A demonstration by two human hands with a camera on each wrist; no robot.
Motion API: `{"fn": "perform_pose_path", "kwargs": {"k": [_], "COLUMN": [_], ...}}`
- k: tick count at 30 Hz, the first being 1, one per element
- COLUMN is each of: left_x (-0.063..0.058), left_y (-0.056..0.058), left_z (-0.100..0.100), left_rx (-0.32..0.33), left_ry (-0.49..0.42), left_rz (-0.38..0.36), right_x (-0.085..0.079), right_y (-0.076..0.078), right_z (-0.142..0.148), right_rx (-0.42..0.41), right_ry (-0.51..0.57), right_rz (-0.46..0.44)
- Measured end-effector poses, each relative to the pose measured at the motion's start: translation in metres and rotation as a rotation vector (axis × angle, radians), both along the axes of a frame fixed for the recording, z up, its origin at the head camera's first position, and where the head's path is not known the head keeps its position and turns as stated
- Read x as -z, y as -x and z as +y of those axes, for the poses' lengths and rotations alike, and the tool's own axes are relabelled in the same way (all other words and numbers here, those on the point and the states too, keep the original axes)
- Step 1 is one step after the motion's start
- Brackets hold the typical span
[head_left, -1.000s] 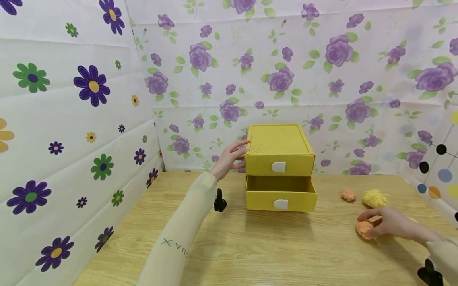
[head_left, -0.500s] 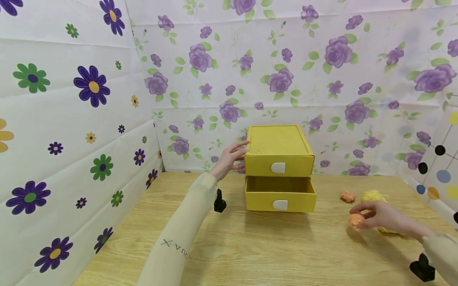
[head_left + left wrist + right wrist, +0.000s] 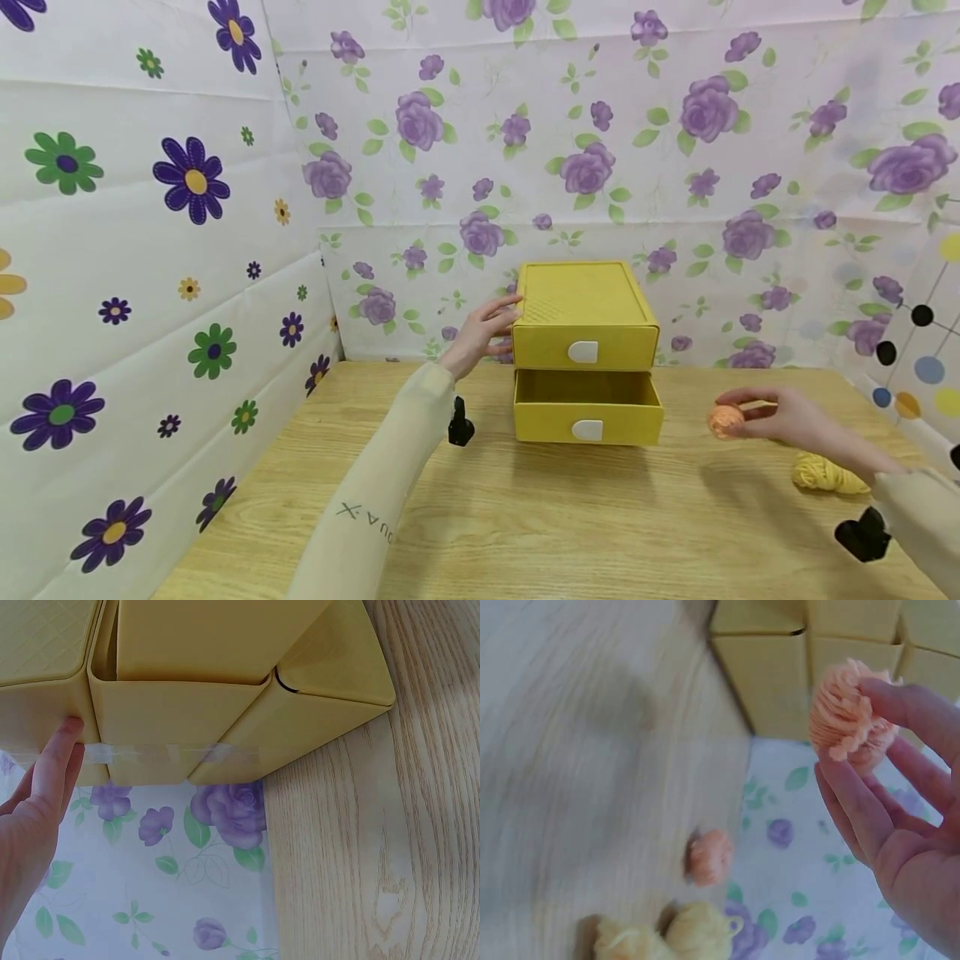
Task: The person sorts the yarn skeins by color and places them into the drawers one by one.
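Pinched between the thumb and fingers of my right hand (image 3: 787,421) is a ball of orange yarn (image 3: 851,716), held above the table to the right of the yellow drawer box (image 3: 588,292). The box's lower drawer (image 3: 588,423) is pulled out, and its visible inside shows nothing. Its upper drawer (image 3: 547,346) is closed. My left hand (image 3: 480,335) rests with extended fingers against the left side of the box; in the left wrist view a fingertip (image 3: 71,727) touches the yellow wall.
A yellow yarn bundle (image 3: 825,473) lies on the wooden table (image 3: 525,533) below my right forearm. In the right wrist view, a second orange yarn ball (image 3: 710,857) lies near another yellow yarn ball (image 3: 697,930). Flowered sheets (image 3: 450,167) line the back and sides.
My right hand has lifted the orange yarn ball off the table and carried it left and away from me, toward the drawer box. My left hand has stayed on the box.
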State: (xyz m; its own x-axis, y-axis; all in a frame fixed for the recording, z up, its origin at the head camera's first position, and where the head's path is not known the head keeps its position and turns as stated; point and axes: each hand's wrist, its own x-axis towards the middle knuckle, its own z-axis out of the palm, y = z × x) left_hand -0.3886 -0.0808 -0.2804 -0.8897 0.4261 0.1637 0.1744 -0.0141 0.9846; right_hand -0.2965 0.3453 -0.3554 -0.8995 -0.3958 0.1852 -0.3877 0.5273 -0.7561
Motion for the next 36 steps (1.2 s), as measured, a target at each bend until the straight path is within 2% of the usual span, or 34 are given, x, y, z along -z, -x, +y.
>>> {"fn": "perform_pose_path", "kwargs": {"k": [5, 12, 25, 36], "left_x": [0.001, 0.020, 0.020, 0.020], "left_y": [0.000, 0.021, 0.021, 0.021], "left_z": [0.000, 0.002, 0.001, 0.001], "left_rx": [0.003, -0.058, -0.058, -0.052], "left_ry": [-0.006, -0.023, -0.018, -0.028], "left_rz": [0.004, 0.042, 0.049, 0.049], "right_x": [-0.012, -0.026, -0.045, -0.047], "right_y": [-0.001, -0.002, -0.003, 0.002], "right_z": [-0.011, -0.027, -0.060, -0.088], "right_rx": [0.087, 0.108, 0.121, 0.077], "right_ry": [-0.003, 0.040, 0.066, 0.119], "right_rz": [0.048, 0.023, 0.085, 0.126]}}
